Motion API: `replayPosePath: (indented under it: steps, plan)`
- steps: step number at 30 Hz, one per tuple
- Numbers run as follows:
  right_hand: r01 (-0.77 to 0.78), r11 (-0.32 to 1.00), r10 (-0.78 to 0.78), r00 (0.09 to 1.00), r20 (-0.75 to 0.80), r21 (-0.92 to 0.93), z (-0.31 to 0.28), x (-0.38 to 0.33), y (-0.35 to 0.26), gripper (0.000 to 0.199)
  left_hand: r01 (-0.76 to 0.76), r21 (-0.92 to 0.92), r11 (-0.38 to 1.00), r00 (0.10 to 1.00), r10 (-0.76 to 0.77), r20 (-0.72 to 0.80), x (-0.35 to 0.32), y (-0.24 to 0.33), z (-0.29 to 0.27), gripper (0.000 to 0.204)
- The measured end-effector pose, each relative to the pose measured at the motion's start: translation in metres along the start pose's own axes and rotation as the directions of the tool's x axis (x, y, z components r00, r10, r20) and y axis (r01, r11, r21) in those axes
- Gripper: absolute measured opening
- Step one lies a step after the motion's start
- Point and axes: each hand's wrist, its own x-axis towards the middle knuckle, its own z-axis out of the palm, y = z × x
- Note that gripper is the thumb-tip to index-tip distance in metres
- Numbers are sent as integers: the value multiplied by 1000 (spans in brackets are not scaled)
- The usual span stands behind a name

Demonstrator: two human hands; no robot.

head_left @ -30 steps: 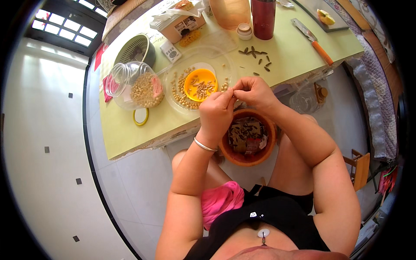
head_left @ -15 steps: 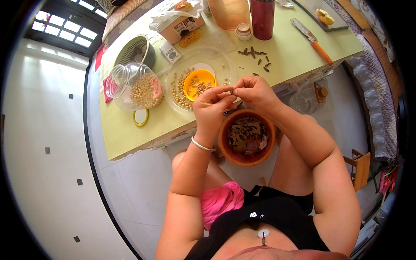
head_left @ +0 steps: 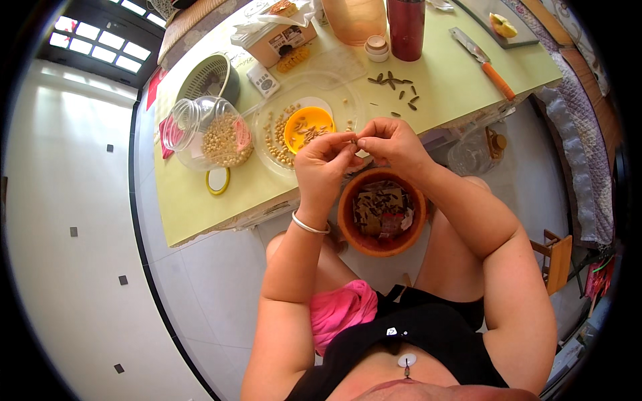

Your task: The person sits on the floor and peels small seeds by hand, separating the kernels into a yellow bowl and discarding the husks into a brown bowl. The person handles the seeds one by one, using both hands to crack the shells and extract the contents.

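Note:
My left hand [head_left: 322, 164] and my right hand [head_left: 396, 147] meet at the table's near edge, fingertips pinched together around a small sunflower seed that they mostly hide. Just left of them is a yellow dish [head_left: 288, 136] holding pale shelled kernels [head_left: 311, 127]. It stands on a clear round plastic tray [head_left: 344, 97], with round beige beans [head_left: 275, 137] scattered around it. Several dark sunflower seeds [head_left: 390, 80] lie on the table beyond my right hand. Below my hands, between my legs, stands a brown round bin [head_left: 345, 220] containing dark husks [head_left: 378, 198] and scraps.
To the left, a clear jar [head_left: 182, 140] of beans lies on its side near a yellow-rimmed lid [head_left: 217, 191], a basket [head_left: 231, 83] and a white remote [head_left: 263, 81]. Toward the back are a dark red flask [head_left: 406, 30] and an orange-handled knife [head_left: 496, 80].
My hands have shifted slightly, with the fingertips still together. The dark seed that showed between them is now less visible. Objects on the table have stayed put.

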Motion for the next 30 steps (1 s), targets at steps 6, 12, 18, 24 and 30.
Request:
replayPosePath:
  steps: [6,12,18,24,30]
  plan:
    - [36,996,-36,999,1,-80,0,0,2,13,-178,245,953,983,182,5,-3,-3,5,14]
    - [60,984,-62,998,-7,-168,3,-2,-3,10,-197,280,939,979,201,16,-5,-1,6,8]
    - [139,962,-145,989,-9,-235,7,-3,0,8,-338,466,818,937,341,82,-4,-5,7,3]
    - [72,969,-65,997,37,-235,0,-1,4,8,-317,524,791,940,336,62,-8,-1,4,4]
    - [60,812,133,950,284,-580,-3,-10,-4,10,-337,752,567,807,585,-79,9,8,-29,6]
